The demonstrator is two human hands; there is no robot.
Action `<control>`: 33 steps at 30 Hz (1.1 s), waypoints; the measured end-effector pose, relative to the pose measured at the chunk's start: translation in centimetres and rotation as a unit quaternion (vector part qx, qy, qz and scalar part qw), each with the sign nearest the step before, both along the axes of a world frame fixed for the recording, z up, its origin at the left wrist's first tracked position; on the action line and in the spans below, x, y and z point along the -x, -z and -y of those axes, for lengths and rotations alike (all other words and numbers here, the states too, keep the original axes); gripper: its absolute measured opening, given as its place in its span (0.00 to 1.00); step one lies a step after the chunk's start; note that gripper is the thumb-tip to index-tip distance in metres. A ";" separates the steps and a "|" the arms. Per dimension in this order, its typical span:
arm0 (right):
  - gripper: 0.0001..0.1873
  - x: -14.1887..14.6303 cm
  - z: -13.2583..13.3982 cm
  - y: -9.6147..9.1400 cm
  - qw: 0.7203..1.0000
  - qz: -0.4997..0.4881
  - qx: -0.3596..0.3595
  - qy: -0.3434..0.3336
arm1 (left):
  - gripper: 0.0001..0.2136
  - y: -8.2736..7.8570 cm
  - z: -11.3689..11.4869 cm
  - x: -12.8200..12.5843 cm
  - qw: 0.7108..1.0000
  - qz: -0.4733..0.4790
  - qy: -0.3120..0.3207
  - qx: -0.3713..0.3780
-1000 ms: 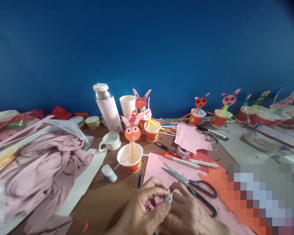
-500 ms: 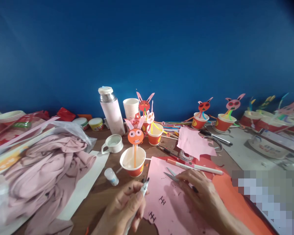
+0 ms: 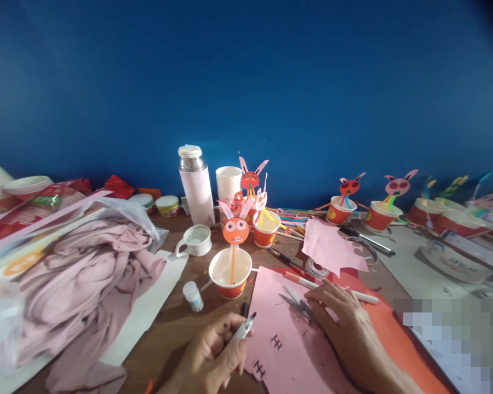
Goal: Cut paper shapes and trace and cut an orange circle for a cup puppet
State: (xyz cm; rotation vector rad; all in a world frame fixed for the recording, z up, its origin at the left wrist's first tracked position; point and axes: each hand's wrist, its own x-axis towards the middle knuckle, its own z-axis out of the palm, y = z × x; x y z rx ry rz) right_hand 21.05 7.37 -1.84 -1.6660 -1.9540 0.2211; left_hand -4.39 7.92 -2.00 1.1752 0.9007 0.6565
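Note:
My left hand (image 3: 213, 350) is closed around a white marker (image 3: 243, 329), its black tip bare and pointing up and away. Under and beside my right hand (image 3: 345, 323) lies pink paper (image 3: 299, 350) with two black marks drawn near its left edge. My right fingers are stretched out over the sheet. They rest next to the scissors (image 3: 296, 303), whose blades show while the handles are hidden under the hand. A white marker with an orange end (image 3: 363, 297) lies just beyond that hand. Ahead stands a paper cup (image 3: 230, 273) with an orange eared face (image 3: 235, 231) on a stick.
A white mug (image 3: 197, 241), a small white bottle (image 3: 193, 296) and a thermos (image 3: 197, 194) stand to the left. Bunched pink cloth (image 3: 90, 273) covers the far left. More decorated cups (image 3: 384, 215) line the back right. Orange paper (image 3: 398, 350) lies on the right.
The view has turned slightly left, so things sit further right. My right hand has shifted a little off the scissors, showing more of them. The left hand keeps its marker.

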 end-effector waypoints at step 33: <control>0.14 8.5 -3.4 -0.1 0.954 0.192 -0.008 -0.230 | 0.19 -1.8 0.8 1.7 0.993 0.020 0.058 -0.097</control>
